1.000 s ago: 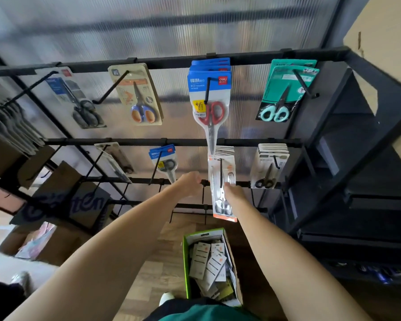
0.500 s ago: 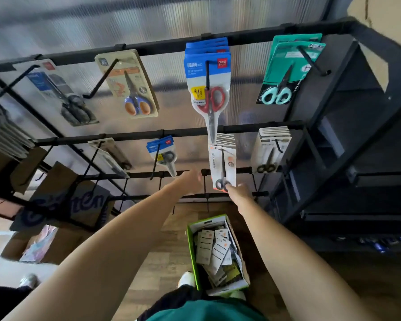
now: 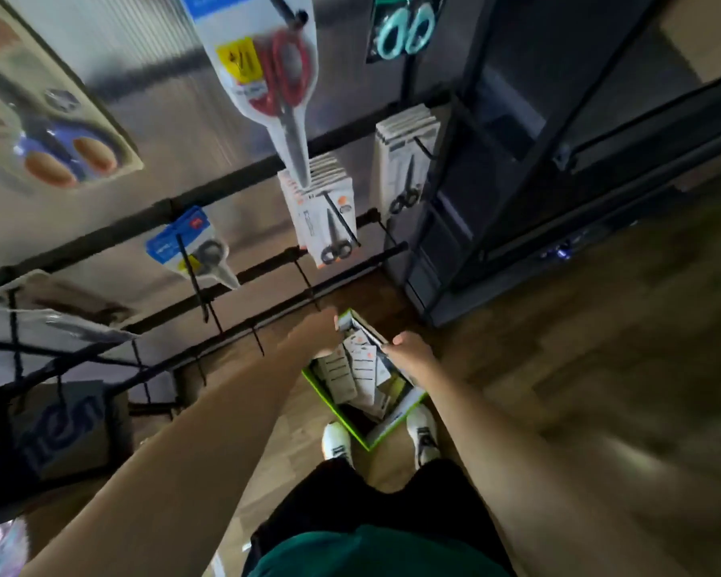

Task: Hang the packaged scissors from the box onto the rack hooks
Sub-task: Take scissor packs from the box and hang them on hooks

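A green cardboard box [image 3: 396,414] sits on the floor by my feet, holding several white scissors packs [image 3: 361,362]. My left hand [image 3: 319,333] reaches down to the box's far end, its fingers hidden behind the hand. My right hand [image 3: 408,347] is at the box's right rim with curled fingers; blur hides whether it holds anything. Above them, a stack of the same white-and-orange packs [image 3: 325,218] hangs on a rack hook [image 3: 342,220].
On the black rack [image 3: 234,264] hang other scissors: red-handled [image 3: 284,72], mint [image 3: 404,31], orange-and-blue [image 3: 55,131], a small blue-card pack [image 3: 188,247] and a white stack [image 3: 406,160]. A dark shelf unit [image 3: 517,168] stands to the right. A cardboard carton [image 3: 59,426] is lower left.
My right hand has let go of the pack, which now hangs on the hook. Both hands have dropped to the box, and my view has tilted down.
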Available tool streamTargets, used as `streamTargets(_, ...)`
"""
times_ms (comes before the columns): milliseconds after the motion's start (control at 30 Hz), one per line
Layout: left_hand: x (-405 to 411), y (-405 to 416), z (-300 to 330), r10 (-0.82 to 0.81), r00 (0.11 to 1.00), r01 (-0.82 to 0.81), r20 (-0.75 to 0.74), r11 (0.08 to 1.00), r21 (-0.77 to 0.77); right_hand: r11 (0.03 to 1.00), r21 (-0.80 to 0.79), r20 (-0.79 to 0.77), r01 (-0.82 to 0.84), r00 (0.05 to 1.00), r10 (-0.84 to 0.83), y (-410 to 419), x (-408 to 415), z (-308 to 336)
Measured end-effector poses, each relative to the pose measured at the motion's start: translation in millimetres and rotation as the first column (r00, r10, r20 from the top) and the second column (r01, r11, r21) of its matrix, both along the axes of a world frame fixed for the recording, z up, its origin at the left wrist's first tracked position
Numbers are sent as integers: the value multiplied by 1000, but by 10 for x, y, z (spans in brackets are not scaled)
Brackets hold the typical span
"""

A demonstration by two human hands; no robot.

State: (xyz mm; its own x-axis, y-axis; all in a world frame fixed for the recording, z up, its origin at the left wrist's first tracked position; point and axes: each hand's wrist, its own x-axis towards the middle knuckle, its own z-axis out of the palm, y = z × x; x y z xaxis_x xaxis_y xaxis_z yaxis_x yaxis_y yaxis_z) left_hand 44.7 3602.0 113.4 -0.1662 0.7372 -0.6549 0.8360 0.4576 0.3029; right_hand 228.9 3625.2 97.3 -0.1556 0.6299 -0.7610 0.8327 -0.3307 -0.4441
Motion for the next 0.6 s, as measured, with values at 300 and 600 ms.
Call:
streamTargets(300,229,-261,-1045,-37,995,44,89,996,-80,981,-109,15,158,987,-157,-629,183,-889)
streamTargets(600,493,-214,-2150,-52,995,72,82,962,-265,895,-182,-4,407,910,-415,-741,373,-2200)
